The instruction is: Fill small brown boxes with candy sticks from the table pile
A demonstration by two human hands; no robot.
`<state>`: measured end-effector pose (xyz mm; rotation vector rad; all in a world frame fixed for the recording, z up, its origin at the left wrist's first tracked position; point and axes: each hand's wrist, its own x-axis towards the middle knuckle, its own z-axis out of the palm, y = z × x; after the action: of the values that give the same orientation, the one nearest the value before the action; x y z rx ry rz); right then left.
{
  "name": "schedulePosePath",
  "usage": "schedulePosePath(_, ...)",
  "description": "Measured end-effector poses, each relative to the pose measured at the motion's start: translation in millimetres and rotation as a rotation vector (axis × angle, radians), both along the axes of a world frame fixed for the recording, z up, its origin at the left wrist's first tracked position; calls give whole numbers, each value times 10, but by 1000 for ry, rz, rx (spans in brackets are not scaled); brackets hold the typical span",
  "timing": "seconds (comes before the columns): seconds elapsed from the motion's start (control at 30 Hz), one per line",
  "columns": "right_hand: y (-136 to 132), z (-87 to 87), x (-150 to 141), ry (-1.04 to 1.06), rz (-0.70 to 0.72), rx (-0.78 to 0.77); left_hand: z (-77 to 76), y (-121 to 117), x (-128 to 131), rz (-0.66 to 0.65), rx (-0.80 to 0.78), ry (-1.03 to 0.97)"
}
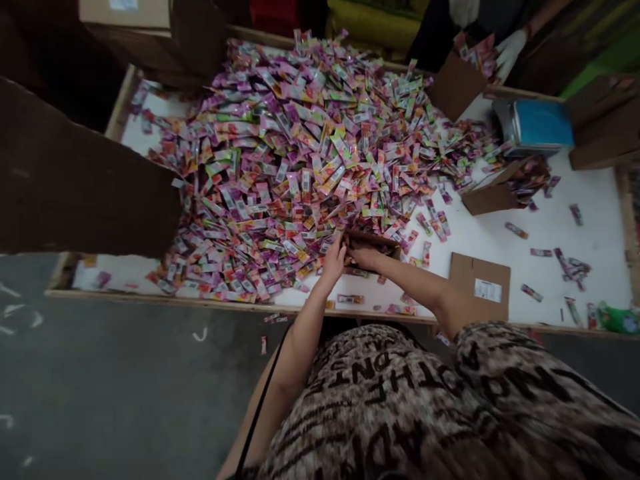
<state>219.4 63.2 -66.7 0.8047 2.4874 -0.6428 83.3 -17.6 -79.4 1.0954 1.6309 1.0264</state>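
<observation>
A small open cardboard box [376, 240] sits at the near edge of a big heap of colourful stick packets [300, 153]. My left hand [335, 257] grips the box's left side, its fingers up along the wall. Reaching in from the right, my right hand [365, 257] is down inside the box. Its fingers are hidden there, so I cannot see whether they hold anything. Close to my wrists, a loose stick packet [350, 299] lies on the white table top [430, 257].
A flat brown cardboard piece [480, 287] with a label lies right of my arm. Beyond it stand a filled box [493, 197] and a blue-topped container [543, 125]. A co-worker's gloved hand [510, 53] is by another box [457, 83]. A large carton [85, 180] juts in at left.
</observation>
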Motion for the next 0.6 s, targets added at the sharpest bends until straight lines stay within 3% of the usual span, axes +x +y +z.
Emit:
schedulePosePath(0.1,107,238,49,-74,28,-99,-46,55,-24,-24,26,7)
schedulePosePath(0.23,287,784,338,41,30,-110,-78,64,-25,-29,31,-18)
schedulePosePath(0.33,300,1042,612,137,-161,-90,-91,41,-23,-18,23,-24)
schedulePosePath(0.43,72,973,714,190,-361,-120,-76,30,-30,-36,32,-29)
schedulePosePath(0.53,-281,699,578,62,-395,-141,-37,17,-71,-25,13,-74)
schedulePosePath(0.6,-439,536,462,-56,-403,-98,-33,-6,-144,35,-80,-193)
